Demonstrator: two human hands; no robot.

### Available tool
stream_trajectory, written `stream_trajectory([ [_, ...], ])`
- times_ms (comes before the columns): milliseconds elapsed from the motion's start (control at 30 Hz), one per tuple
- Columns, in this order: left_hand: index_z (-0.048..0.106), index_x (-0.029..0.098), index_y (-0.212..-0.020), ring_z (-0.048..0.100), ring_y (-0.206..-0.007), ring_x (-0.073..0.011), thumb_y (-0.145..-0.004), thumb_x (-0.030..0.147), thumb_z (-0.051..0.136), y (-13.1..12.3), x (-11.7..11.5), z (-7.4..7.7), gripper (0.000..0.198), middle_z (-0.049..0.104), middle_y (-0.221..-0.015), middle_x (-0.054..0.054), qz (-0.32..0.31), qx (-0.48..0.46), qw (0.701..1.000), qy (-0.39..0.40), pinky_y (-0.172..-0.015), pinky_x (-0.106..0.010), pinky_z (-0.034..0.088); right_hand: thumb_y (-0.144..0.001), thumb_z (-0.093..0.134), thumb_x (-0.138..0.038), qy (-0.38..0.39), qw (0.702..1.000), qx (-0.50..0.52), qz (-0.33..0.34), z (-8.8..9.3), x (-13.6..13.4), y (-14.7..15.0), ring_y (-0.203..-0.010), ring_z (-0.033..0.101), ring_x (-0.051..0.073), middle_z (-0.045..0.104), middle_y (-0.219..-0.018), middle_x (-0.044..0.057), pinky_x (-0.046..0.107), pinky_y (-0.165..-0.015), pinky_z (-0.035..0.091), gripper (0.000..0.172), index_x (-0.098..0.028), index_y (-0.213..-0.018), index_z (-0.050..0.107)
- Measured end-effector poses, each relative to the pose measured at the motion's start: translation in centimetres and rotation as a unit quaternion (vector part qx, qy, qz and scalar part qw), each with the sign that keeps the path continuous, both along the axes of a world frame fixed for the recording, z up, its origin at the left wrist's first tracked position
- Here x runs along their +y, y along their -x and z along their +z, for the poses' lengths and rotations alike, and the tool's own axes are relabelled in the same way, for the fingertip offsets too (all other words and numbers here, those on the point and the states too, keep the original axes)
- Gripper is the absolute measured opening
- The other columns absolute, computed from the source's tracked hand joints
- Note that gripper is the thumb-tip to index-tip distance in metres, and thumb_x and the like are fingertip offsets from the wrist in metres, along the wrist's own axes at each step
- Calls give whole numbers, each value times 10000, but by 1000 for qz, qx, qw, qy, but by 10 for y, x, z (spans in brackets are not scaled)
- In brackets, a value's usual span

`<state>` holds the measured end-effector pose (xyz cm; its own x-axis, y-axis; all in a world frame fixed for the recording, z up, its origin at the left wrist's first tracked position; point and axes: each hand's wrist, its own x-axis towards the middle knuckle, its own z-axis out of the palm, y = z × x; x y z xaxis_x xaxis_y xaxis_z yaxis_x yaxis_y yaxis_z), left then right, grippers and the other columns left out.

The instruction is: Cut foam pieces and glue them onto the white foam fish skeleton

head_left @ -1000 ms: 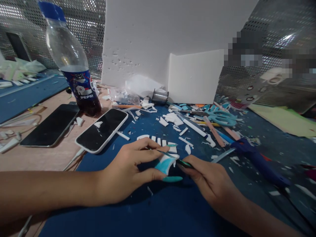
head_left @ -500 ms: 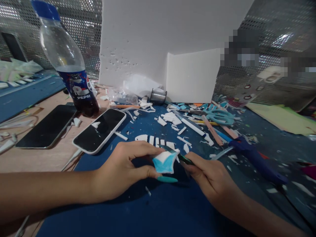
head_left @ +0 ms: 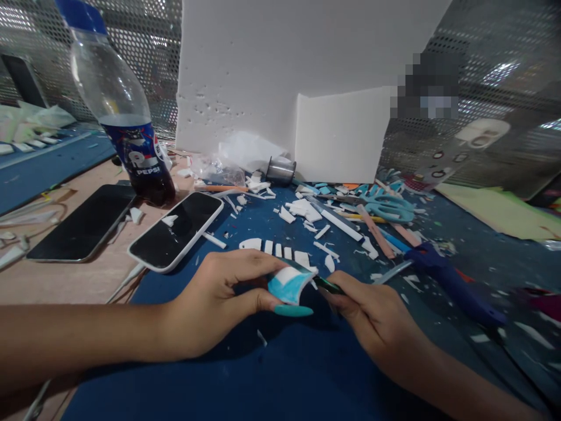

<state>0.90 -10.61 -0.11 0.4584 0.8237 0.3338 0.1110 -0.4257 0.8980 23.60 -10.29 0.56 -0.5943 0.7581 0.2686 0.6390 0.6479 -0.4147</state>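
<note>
My left hand [head_left: 228, 304] is closed, pinching a small white foam piece [head_left: 289, 286] with bright blue painted on its face, between the thumb and the fingers. The thumb bears a long teal nail that lies just below the piece. My right hand [head_left: 372, 313] is closed on a slim dark green tool [head_left: 328, 285]. The tool's tip is at the right edge of the foam piece; whether it has a blade, I cannot tell. Behind my hands, white foam cut-outs in a fish-bone shape [head_left: 274, 249] lie in a row on the blue mat [head_left: 219, 380].
Two phones [head_left: 87, 225] [head_left: 177, 231] and a Pepsi bottle [head_left: 131, 134] stand or lie at left. Foam scraps [head_left: 304, 210], teal scissors [head_left: 388, 204] and a blue glue gun [head_left: 456, 283] are at back and right. A white foam board [head_left: 245, 70] stands behind.
My left hand has turned the foam piece, so its painted face is tilted and shifted slightly left. My right hand has barely moved.
</note>
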Motion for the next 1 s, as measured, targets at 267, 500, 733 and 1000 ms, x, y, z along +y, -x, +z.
stream_trajectory([
  [267, 643, 142, -931, 558, -797, -119, -824, 174, 571, 2, -2, 2, 133, 631, -881, -32, -14, -2, 1000, 5, -732, -187, 421, -910, 338, -209, 17, 1000, -1, 0, -4, 0, -5, -383, 375, 77, 402, -488, -58, 205, -392, 262, 249, -200, -680, 433],
  [500, 633, 169, -977, 537, -798, -120, -836, 191, 556, 3, 0, 0, 161, 611, -884, -20, 14, -30, 999, 9, -736, -195, 409, -915, 317, -215, 45, 999, 6, -7, -4, 1, -8, -353, 348, 71, 394, -485, -62, 210, -378, 249, 247, -207, -686, 406],
  [733, 652, 196, -904, 492, -783, -100, -814, 181, 589, 2, -1, -3, 111, 541, -850, -2, 8, -26, 999, 21, -718, -175, 411, -913, 331, -206, 40, 999, 0, -1, -6, 0, -7, -343, 333, 69, 371, -472, -71, 218, -378, 225, 231, -204, -695, 409],
  [1000, 653, 118, -858, 497, -797, -131, -812, 145, 573, -1, -3, -1, 96, 552, -884, -55, -13, 14, 1000, -1, -703, -218, 423, -901, 339, -187, 23, 1000, 2, 5, -7, -1, -2, -362, 327, 71, 369, -468, -71, 212, -389, 220, 224, -200, -690, 411],
])
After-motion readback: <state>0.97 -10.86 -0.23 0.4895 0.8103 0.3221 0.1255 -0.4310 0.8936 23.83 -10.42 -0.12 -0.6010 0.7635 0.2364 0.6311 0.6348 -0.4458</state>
